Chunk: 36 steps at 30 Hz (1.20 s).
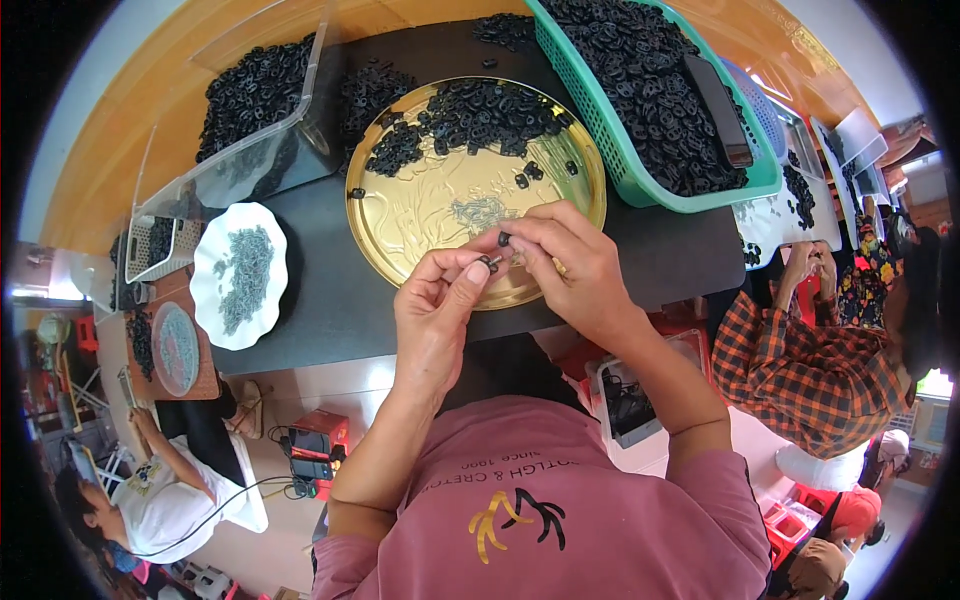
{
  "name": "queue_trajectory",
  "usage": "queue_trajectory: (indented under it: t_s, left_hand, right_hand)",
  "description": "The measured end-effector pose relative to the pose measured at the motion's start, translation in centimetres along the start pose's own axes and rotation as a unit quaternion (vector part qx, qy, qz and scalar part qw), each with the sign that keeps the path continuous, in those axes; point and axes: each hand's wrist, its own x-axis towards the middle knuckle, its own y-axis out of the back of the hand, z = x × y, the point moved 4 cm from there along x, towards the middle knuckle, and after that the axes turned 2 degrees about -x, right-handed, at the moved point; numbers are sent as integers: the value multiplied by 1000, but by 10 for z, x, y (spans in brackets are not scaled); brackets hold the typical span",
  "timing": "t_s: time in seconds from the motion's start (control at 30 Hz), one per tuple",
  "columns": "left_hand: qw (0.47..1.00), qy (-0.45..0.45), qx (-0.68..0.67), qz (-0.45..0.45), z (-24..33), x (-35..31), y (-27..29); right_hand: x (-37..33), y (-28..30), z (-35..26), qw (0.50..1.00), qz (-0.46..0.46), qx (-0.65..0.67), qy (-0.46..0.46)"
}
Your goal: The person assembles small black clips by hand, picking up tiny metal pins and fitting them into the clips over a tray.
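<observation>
Over the near part of a round gold tray (400,215), my hands meet with fingers pinched. My left hand (432,315) grips a small black plastic piece (487,263) between thumb and forefinger. Another small black plastic piece (503,239) sits in the fingertips of my right hand (590,270), very near the first; whether the two are joined I cannot tell. Just beyond my fingers lies a little heap of thin silvery metal pieces (476,212). Black plastic pieces (490,115) cover the tray's far side, with a few loose ones at its right.
Left of the tray stands a white scalloped plate (212,290) of metal pieces; behind it, a clear bin (305,140) of black pieces. A green basket (630,180), heaped with black pieces, carries a phone (718,110). People (800,370) work at the right and left.
</observation>
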Motion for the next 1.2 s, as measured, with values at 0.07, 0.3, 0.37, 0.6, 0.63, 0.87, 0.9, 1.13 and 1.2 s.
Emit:
queue_trajectory:
  t_s: [0.07,0.3,0.37,0.6,0.63,0.87,0.9,1.13,1.2]
  left_hand:
    - [1000,3,-4,3,0,0,1]
    - [997,37,-64,2,0,1,12]
    - [996,54,-76,-3,-1,2,10]
    - [998,43,-35,26,-3,1,11]
    - [998,45,-28,32,-3,1,11]
    - [999,33,-9,34,-1,0,10]
    - [999,29,-4,39,-1,0,10]
    - [999,13,16,48,-1,-1,11]
    - [999,15,15,48,-2,-1,11]
  right_hand:
    - [4,2,0,999,-5,-24,24]
    - [4,1,1,996,-79,31,-38]
    - [1,-2,3,989,-98,70,-85]
    - [-7,-17,7,890,-23,360,-278]
    - [-7,-18,7,892,-11,368,-263]
    - [-9,-19,5,894,-19,361,-266]
    - [-9,-19,4,894,-19,360,-267]
    - [-9,-21,3,899,-29,347,-267]
    - [-9,-22,2,900,-32,349,-259]
